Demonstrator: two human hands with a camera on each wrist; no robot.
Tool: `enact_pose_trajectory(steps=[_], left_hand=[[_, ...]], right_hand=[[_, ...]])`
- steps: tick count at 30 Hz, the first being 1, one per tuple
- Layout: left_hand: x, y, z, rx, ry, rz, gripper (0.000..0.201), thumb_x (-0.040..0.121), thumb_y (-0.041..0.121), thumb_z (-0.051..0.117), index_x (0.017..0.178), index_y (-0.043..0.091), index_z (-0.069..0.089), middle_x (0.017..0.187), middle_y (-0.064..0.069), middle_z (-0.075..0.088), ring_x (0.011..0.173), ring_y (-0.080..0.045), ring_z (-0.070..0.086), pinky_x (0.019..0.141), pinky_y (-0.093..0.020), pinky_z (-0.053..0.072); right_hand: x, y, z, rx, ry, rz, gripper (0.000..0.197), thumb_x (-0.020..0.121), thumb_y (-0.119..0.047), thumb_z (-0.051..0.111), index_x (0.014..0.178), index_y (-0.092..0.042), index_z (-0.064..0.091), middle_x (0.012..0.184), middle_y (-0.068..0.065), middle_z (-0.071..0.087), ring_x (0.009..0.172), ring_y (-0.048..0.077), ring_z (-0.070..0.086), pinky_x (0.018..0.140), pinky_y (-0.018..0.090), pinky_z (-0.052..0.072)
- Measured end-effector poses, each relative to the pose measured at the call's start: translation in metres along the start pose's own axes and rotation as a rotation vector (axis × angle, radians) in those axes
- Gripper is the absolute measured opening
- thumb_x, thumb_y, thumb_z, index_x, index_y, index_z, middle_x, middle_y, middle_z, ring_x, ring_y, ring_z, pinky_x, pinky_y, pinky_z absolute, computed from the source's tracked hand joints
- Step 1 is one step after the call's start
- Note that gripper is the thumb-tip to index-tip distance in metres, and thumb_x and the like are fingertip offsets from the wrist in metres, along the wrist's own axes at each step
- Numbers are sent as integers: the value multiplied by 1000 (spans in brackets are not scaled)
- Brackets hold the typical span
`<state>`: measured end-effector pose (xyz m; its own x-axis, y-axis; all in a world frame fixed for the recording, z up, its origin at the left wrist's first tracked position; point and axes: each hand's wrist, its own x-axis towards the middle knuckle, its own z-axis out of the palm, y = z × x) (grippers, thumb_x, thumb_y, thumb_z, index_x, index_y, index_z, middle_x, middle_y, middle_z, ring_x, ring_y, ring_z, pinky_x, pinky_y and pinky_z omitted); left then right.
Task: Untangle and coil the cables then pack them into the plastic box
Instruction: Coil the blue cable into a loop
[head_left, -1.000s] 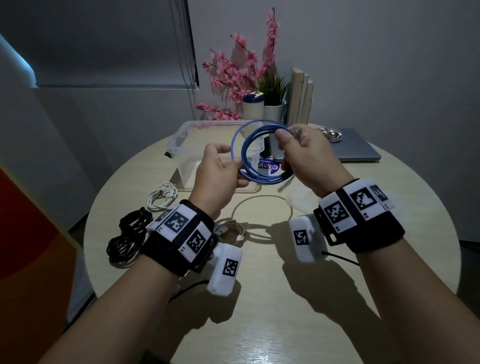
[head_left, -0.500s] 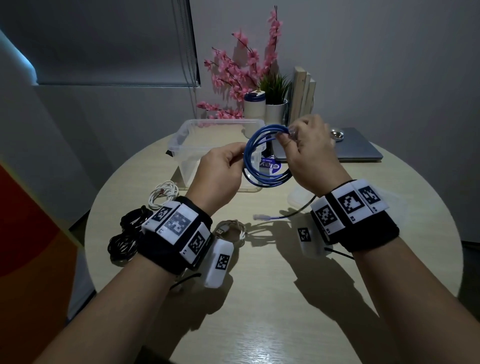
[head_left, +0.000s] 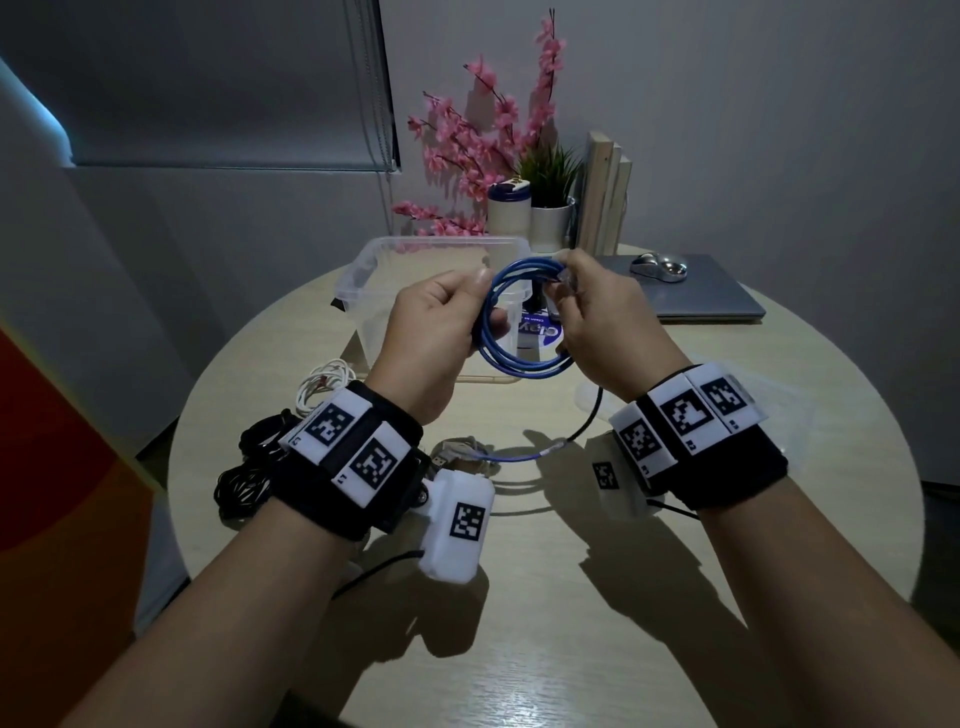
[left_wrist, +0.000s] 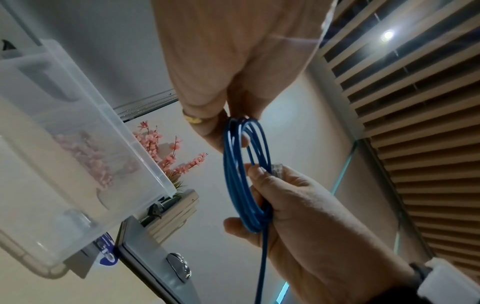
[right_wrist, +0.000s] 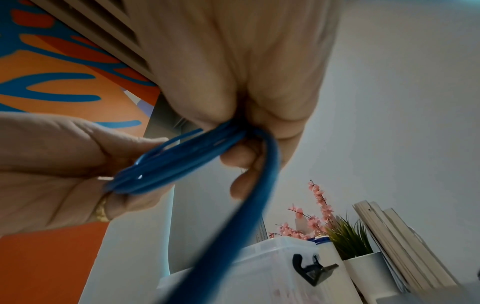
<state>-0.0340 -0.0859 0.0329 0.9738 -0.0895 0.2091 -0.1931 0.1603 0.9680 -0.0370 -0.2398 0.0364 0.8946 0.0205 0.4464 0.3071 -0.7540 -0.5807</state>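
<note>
Left hand pinching the near-left side of the blue cable coil, thumb over, fingers curled under. Right hand gripping the coil's other side, fingertips pinching the clear plug at the top. Best to keep both pinches firm, feed the loose tail hanging below the right palm into one more loop, matching loop size. Beyond the fingertips, plastic box open, rim just past the coil. Open air between the knuckles and that rim for lowering in; black bundle and white cable below the left wrist.
</note>
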Motion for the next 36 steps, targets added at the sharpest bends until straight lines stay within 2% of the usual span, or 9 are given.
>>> enact_pose_trajectory(steps=[3, 6, 9, 14, 18, 24, 27, 31, 36], left_hand=[[2, 0, -2, -26, -13, -22, 25, 99, 14, 48, 110, 0, 65, 72, -5, 57, 68, -13, 55, 68, -21, 52], [0, 4, 1, -28, -35, -61, 28, 100, 22, 46, 102, 2, 66, 70, -4, 54, 58, -9, 51, 63, -21, 51], [-1, 8, 3, 42, -87, -196, 36, 101, 36, 40, 94, 10, 64, 66, -1, 52, 53, -10, 42, 52, -22, 41], [0, 11, 1, 235, -145, -309, 45, 103, 39, 34, 83, 8, 61, 58, 2, 35, 53, -12, 30, 55, -26, 31], [0, 10, 1, 225, -172, -266, 39, 103, 36, 34, 72, 16, 47, 49, 9, 32, 49, -10, 28, 53, -25, 30], [0, 1, 0, 437, -171, -101, 36, 102, 33, 40, 69, 19, 48, 64, 4, 39, 57, -12, 33, 57, -29, 31], [-4, -4, 3, 439, -177, -24, 38, 101, 31, 42, 65, 21, 50, 54, 11, 42, 55, -13, 33, 55, -29, 29], [-2, -6, 8, 371, -136, 36, 38, 100, 35, 43, 66, 19, 48, 59, 0, 36, 53, -15, 33, 51, -27, 31], [-2, -8, 10, 343, -111, 92, 39, 100, 32, 44, 64, 24, 53, 49, 7, 39, 48, -15, 36, 49, -27, 33]], right_hand=[[0, -1, -1, 3, -38, 1, 27, 100, -14, 41, 125, -16, 51, 93, -6, 54, 82, 11, 50, 67, 20, 34], [-1, -3, 0, -11, -61, -26, 25, 99, -16, 42, 122, -15, 53, 93, -1, 57, 76, 16, 53, 67, 28, 40], [-3, -3, 3, -35, -77, -52, 24, 99, -18, 44, 120, -16, 57, 89, 2, 58, 71, 16, 50, 64, 24, 31], [-7, -7, 6, 22, -157, -75, 26, 98, -17, 46, 121, -17, 58, 96, 1, 63, 85, 13, 55, 60, 20, 37], [-5, -7, 2, 210, -195, 8, 22, 98, -26, 47, 113, -15, 59, 68, -4, 57, 56, 1, 55, 52, 13, 40], [-5, -10, -4, 516, -203, 106, 29, 99, -31, 43, 109, -6, 54, 77, 6, 64, 68, 20, 68, 70, 44, 57], [-3, -11, -3, 583, -216, 144, 28, 98, -31, 45, 107, -5, 49, 74, 15, 61, 59, 29, 63, 67, 58, 55], [-3, -11, 2, 613, -185, 153, 31, 97, -40, 41, 96, -9, 41, 58, 4, 42, 43, 17, 43, 52, 43, 47], [-1, -5, 5, 675, -102, 168, 40, 100, -39, 39, 80, -6, 49, 54, 5, 40, 41, 16, 37, 47, 31, 35]])
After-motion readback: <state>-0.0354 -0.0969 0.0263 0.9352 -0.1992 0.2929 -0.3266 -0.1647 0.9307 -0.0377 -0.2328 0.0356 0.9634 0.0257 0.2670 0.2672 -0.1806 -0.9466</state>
